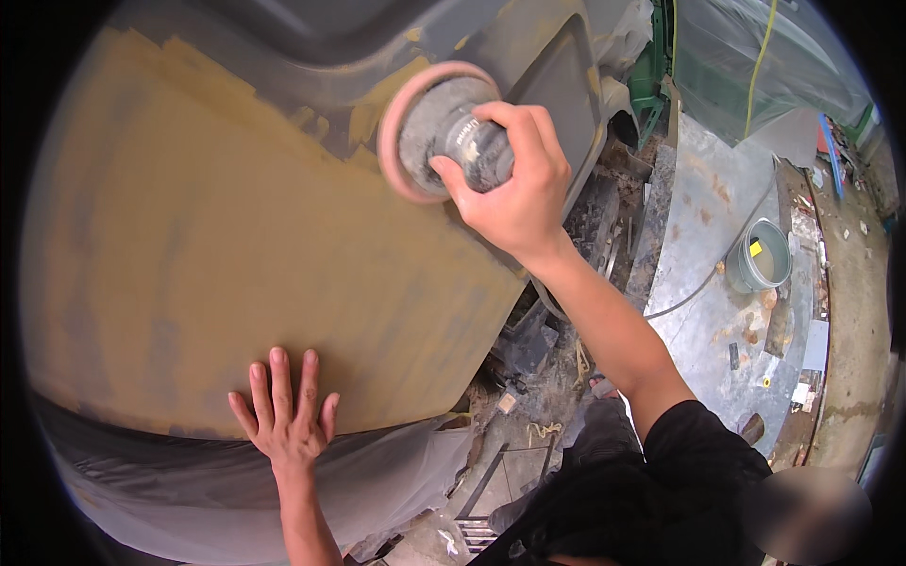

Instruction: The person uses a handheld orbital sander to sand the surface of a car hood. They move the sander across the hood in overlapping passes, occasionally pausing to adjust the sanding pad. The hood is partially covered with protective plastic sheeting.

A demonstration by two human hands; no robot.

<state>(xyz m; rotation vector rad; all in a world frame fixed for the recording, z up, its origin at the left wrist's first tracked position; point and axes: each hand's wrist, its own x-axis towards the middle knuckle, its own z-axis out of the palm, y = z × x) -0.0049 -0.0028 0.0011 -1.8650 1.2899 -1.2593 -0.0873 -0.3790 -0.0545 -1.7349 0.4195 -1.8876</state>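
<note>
My right hand point(517, 181) grips the dark, dusty body of a round orbital sander point(477, 146). The sander's pinkish-orange disc point(389, 151) is tilted against the upper part of a large vehicle panel point(236, 245). Tan filler covers most of that panel, with grey patches showing through and bare grey along its top. Near the panel's lower edge, my left hand point(288, 410) lies flat with its fingers spread, holding nothing. My palm covers a small piece of the edge there.
Below the panel hangs translucent plastic sheeting point(283, 481). To the right, a grey bucket point(758, 257) stands on a stained metal sheet point(703, 217), with a hose point(694, 294) running across it. Scraps and debris lie on the floor by my legs. Plastic covers a green vehicle point(755, 57) at upper right.
</note>
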